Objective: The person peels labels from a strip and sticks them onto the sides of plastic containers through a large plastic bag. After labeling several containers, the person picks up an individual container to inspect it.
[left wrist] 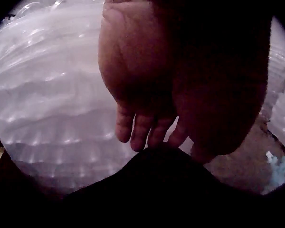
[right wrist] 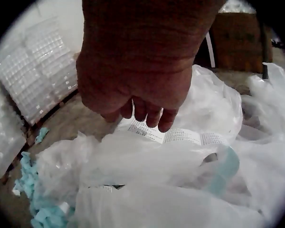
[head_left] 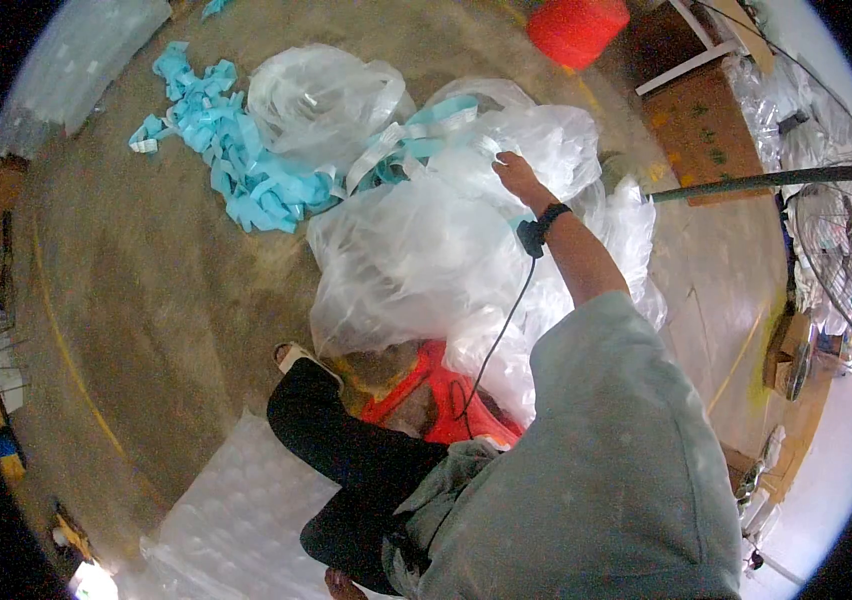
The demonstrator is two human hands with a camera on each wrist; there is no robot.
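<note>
My right hand [head_left: 521,180] reaches over a pile of clear plastic film [head_left: 396,250]. The right wrist view shows that hand [right wrist: 137,90] with its fingers bent down at a white printed strip [right wrist: 180,136], which it appears to pinch; the thumb's grip is partly hidden. A pale blue band [right wrist: 223,171] lies on the film to the right of the strip. At the bottom of the head view my left hand [head_left: 343,584] hangs by the dark trouser leg. Its loosely bent fingers hold nothing in the left wrist view, where the hand [left wrist: 175,85] is beside the leg.
Light blue scraps [head_left: 246,165] lie left of the film. A red stool-like object [head_left: 436,395] stands near my legs, bubble film [head_left: 246,490] is behind, and a red object [head_left: 578,30] is at the top. A dark bar [head_left: 746,186] and cardboard box [head_left: 701,130] are on the right.
</note>
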